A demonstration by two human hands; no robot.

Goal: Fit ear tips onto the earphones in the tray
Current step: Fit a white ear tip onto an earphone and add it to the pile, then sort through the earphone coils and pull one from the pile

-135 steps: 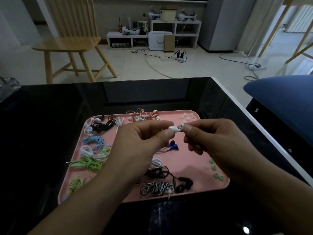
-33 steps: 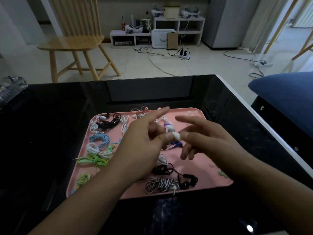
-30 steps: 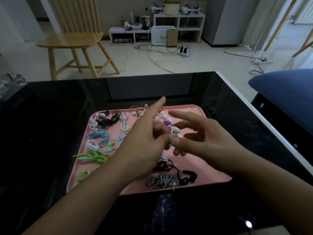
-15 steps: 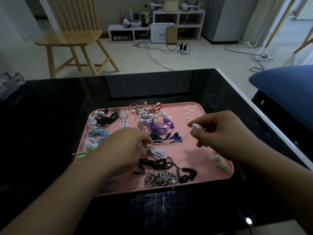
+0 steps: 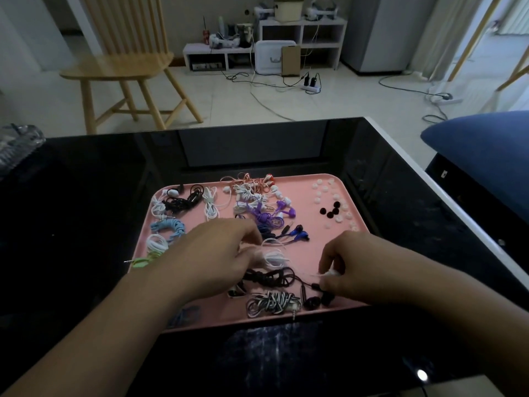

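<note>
My hands are low over the pink tray (image 5: 347, 196) on a glossy black table (image 5: 86, 196). My left hand (image 5: 211, 253) is curled over a white earphone bundle (image 5: 273, 257), blurred, so I cannot tell whether it grips. My right hand (image 5: 360, 265) is closed, pinching a small white earbud (image 5: 332, 272) near the tray's front. White ear tips (image 5: 323, 193) lie loose in the far right corner. Beyond the table are a pale tiled floor (image 5: 229, 101), a wooden chair (image 5: 126, 61) and a low white shelf (image 5: 300, 32).
</note>
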